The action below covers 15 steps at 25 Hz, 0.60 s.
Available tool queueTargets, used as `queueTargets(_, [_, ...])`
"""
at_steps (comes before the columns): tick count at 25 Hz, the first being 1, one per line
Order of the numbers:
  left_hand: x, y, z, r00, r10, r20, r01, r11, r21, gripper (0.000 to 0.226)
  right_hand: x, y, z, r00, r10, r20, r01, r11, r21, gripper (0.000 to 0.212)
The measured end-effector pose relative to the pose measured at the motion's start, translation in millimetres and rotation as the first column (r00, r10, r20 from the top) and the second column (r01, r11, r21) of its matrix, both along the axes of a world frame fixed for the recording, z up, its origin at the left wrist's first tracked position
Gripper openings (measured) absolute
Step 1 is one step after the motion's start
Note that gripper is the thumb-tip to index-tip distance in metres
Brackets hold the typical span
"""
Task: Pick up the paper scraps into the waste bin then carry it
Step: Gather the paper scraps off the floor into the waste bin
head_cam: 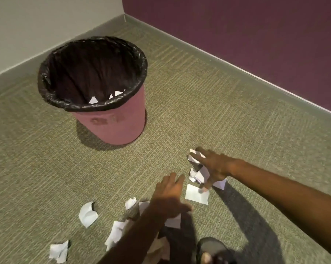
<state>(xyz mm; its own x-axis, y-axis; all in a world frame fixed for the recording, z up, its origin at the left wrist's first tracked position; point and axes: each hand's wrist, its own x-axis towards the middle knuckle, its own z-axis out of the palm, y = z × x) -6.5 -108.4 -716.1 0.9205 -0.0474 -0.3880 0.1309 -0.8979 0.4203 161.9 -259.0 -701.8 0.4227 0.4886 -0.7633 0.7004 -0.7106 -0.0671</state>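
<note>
A pink waste bin [115, 124] with a black liner stands on the carpet at the upper left, a few white scraps lying inside it. My right hand [212, 166] grips a bunch of white paper scraps [199, 174], and its thumb touches a flat scrap [195, 194] on the floor. My left hand [170, 197] hovers over the carpet with fingers spread, holding nothing, and covers part of a scrap [173, 222]. Several more scraps lie at the lower left, among them a curled scrap [87, 214] and a crumpled scrap [59, 251].
Green-grey carpet [237, 111] covers the floor. A beige wall [37, 25] and a purple wall [256, 35] meet in the corner behind the bin. My foot in a dark sandal [212, 250] shows at the bottom edge.
</note>
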Motion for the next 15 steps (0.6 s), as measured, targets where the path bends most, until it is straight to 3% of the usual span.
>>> queueTargets(1, [-2,-12,-6,0.999,-0.024,0.032,0.023,0.999,0.038,0.099,-7,-5,-6,1.0,0.023,0.017,-0.023,1.0,0.015,0.135])
queueTargets(3, [-2,-29,-20,0.999,-0.014,-0.045,0.017,0.998,0.062,0.116,-16,-13,-16,0.992,0.099,0.079,-0.102,0.994,0.034,0.131])
queueTargets(5, [4,-43,-28,0.998,-0.012,-0.066,0.019,0.994,0.103,0.12,-22,-19,-23,0.971,0.182,0.158,-0.187,0.982,0.02,0.122])
queueTargets(10, [28,-52,-40,0.997,-0.063,0.038,0.057,0.986,0.154,0.129,-16,-37,-25,0.973,0.104,0.204,-0.144,0.971,0.192,0.084])
queueTargets(15, [42,-48,-48,0.971,-0.227,0.071,0.203,0.947,0.25,0.115,3,-46,-37,0.981,0.077,0.18,-0.129,0.948,0.292,0.095])
